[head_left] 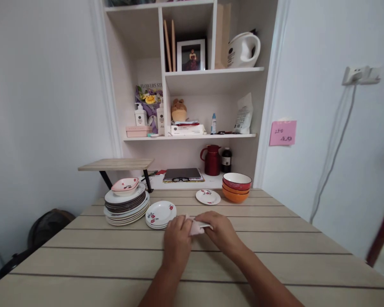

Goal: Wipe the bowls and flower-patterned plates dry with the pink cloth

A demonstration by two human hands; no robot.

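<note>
Over the middle of the table, my left hand (178, 238) is closed around a pale pinkish cloth (196, 230). My right hand (220, 230) grips a thin white dish, probably a small plate (205, 224), seen nearly edge-on and touching the cloth. Fingers and cloth hide most of this plate. Just beyond my left hand is a short stack of white flowered plates (161, 212). Another small flowered plate (208, 196) lies flat beyond my right hand.
At the left stands a tall plate stack (126, 209) topped by square pink-rimmed bowls (125, 185), beside a small raised stand (115, 164). Stacked red and orange bowls (236, 189) sit at the back right. Behind are a red jug (212, 160), glasses (181, 179) and shelves.
</note>
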